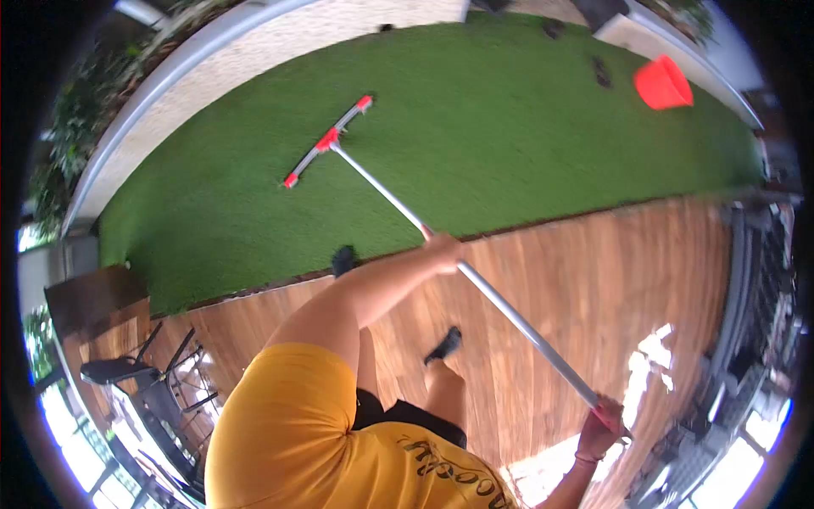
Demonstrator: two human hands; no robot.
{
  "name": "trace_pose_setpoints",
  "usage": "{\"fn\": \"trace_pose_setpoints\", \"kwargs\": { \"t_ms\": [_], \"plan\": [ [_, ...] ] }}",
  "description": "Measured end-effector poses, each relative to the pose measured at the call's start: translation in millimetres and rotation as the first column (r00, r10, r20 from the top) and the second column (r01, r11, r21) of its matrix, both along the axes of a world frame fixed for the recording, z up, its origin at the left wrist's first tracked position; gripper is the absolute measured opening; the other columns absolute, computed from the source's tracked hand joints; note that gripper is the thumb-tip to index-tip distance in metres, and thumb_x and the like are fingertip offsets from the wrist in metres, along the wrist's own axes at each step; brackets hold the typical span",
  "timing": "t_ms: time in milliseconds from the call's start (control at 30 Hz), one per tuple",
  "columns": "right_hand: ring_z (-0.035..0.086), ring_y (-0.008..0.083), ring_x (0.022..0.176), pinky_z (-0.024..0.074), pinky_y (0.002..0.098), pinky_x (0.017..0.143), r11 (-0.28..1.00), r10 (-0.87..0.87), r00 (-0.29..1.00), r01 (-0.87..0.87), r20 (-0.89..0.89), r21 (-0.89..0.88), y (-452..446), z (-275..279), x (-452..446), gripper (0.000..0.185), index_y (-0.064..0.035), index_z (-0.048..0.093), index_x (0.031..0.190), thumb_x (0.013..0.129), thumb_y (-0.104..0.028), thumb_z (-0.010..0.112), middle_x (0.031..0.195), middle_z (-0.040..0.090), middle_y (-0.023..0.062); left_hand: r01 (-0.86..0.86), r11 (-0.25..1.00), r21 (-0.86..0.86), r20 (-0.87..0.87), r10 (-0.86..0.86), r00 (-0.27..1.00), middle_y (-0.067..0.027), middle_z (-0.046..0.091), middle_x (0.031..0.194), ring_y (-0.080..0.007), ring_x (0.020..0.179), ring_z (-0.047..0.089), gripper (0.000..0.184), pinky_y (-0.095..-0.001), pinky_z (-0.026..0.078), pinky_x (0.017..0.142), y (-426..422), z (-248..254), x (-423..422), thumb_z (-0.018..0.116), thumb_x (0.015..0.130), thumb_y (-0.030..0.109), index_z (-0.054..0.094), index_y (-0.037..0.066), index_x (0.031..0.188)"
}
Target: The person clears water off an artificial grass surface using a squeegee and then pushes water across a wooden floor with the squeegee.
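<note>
A floor squeegee (377,182) with a long silver pole and red end caps runs diagonally across the view. Its wide head (329,140) is over the green artificial turf (509,110); whether it touches the turf I cannot tell. My left hand (445,254) is wrapped round the middle of the pole, just below a red joint. Lower right, my right hand (600,429) grips the pole near its end, at the red handle part. Both hands are closed, and their fingers are partly hidden.
A red bucket (664,83) stands at the far right of the turf. Wooden flooring (551,271) lies nearer, under my feet. A dark chair (153,386) is at the lower left. A low pale wall (229,72) borders the turf, with plants (80,119) behind it.
</note>
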State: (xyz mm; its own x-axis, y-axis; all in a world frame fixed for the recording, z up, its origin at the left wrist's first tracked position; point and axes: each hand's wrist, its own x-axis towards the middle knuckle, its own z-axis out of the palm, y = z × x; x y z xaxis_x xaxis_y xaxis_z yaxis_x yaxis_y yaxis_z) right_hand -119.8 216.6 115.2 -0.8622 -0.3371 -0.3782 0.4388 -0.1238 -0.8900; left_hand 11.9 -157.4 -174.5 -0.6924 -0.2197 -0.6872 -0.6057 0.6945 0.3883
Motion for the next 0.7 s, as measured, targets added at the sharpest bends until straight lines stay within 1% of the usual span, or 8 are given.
{"fn": "trace_pose_setpoints", "kwargs": {
  "t_ms": [100, 233, 300, 367, 467, 567, 667, 700],
  "plan": [
    [0.053, 0.0186, 0.082, 0.0386, 0.0418, 0.096, 0.951, -0.168, 0.962, 0.215, -0.215, 0.22, 147.0, 147.4, -10.5, 0.014, -0.0077, 0.049, 0.077, 0.088, -0.016, 0.054, 0.074, 0.052, 0.0031, 0.251, 0.967, 0.034, -0.245, -0.235, 0.941, -0.0159, 0.067, 0.079, -0.0328, 0.076, 0.066, 0.023, -0.0419, 0.051, 0.083, 156.9, 97.2, -68.8, 0.066, 0.069, 0.022, 0.07, 0.002, 0.081],
    [0.048, 0.0182, 0.075, 0.0413, 0.0375, 0.085, 0.949, -0.063, 0.885, 0.196, -0.461, 0.247, 239.2, 289.9, 22.6, 0.027, -0.009, 0.045, 0.073, 0.09, -0.029, 0.053, 0.068, 0.042, 0.0011, 0.336, 0.863, 0.376, -0.334, -0.212, 0.919, -0.0193, 0.066, 0.093, -0.0392, 0.104, 0.057, 0.022, -0.0857, 0.018, 0.083, 297.8, 190.2, -110.1, 0.06, 0.078, 0.022, 0.07, 0.004, 0.086],
    [0.041, 0.0148, 0.054, 0.0412, 0.0362, 0.059, 0.441, 0.09, 0.583, 0.704, -0.807, 0.557, 262.8, 311.2, 34.4, 0.036, -0.0147, 0.043, 0.057, 0.081, -0.035, 0.059, 0.055, 0.035, -0.0014, 0.358, 0.837, 0.414, -0.349, -0.217, 0.912, -0.0184, 0.066, 0.093, -0.039, 0.103, 0.058, 0.02, -0.0856, 0.019, 0.084, 321.8, 221.7, -116.8, 0.06, 0.078, 0.021, 0.07, 0.005, 0.087],
    [0.042, 0.0147, 0.055, 0.0428, 0.038, 0.062, 0.903, -0.277, 0.681, 0.426, -0.678, 0.059, 247.4, 342.3, 38.1, 0.033, -0.0138, 0.043, 0.057, 0.08, -0.031, 0.06, 0.054, 0.036, -0.001, 0.394, 0.815, 0.426, -0.431, -0.2, 0.88, -0.0176, 0.066, 0.092, -0.0391, 0.102, 0.058, 0.018, -0.0862, 0.019, 0.082, 328.4, 236.6, -121.3, 0.061, 0.076, 0.019, 0.069, 0.006, 0.085],
    [0.042, 0.0154, 0.053, 0.045, 0.0408, 0.066, 0.71, -0.36, 0.455, 0.7, -0.814, 0.077, 191.3, 329.9, 21.8, 0.034, -0.0135, 0.042, 0.054, 0.078, -0.03, 0.059, 0.052, 0.039, -0.0001, 0.392, 0.874, 0.287, -0.433, -0.247, 0.867, -0.0166, 0.066, 0.092, -0.0385, 0.104, 0.058, 0.016, -0.0863, 0.021, 0.077, 289.6, 250.5, -116.4, 0.062, 0.075, 0.018, 0.07, 0.008, 0.085],
    [0.05, 0.0202, 0.078, 0.0425, 0.0369, 0.083, 0.973, -0.015, 0.832, -0.115, -0.555, -0.198, 162.4, 255.8, -7.0, 0.021, -0.0066, 0.049, 0.076, 0.088, -0.023, 0.052, 0.072, 0.046, 0.0036, 0.336, 0.93, 0.149, -0.4, -0.254, 0.881, -0.0154, 0.065, 0.079, -0.0368, 0.085, 0.063, 0.018, -0.081, 0.032, 0.07, 137.6, 239.1, -97.6, 0.066, 0.066, 0.019, 0.069, 0.008, 0.08],
    [0.056, 0.0259, 0.088, 0.0449, 0.043, 0.088, 0.975, -0.124, 0.769, 0.213, -0.627, 0.069, 36.5, 92.7, -0.1, 0.019, 0.0009, 0.056, 0.083, 0.082, -0.018, 0.053, 0.087, 0.058, 0.0132, 0.149, 0.989, 0.012, -0.281, -0.14, 0.949, -0.0139, 0.064, 0.075, -0.032, 0.08, 0.063, 0.008, -0.0555, 0.047, 0.073, -39.4, 129.2, -79.6, 0.064, 0.073, 0.014, 0.068, 0.008, 0.076],
    [0.056, 0.0279, 0.09, 0.0453, 0.0443, 0.088, 0.957, -0.288, 0.881, 0.245, -0.376, -0.157, -58.7, 70.5, 18.4, 0.022, 0.0009, 0.055, 0.079, 0.084, -0.02, 0.052, 0.089, 0.059, 0.0157, 0.141, 0.981, -0.131, -0.212, -0.167, 0.963, -0.0127, 0.065, 0.081, -0.0308, 0.081, 0.064, 0.013, -0.0568, 0.048, 0.075, -101.7, 102.3, -70.9, 0.068, 0.071, 0.019, 0.069, 0.009, 0.079]
  ]
}}
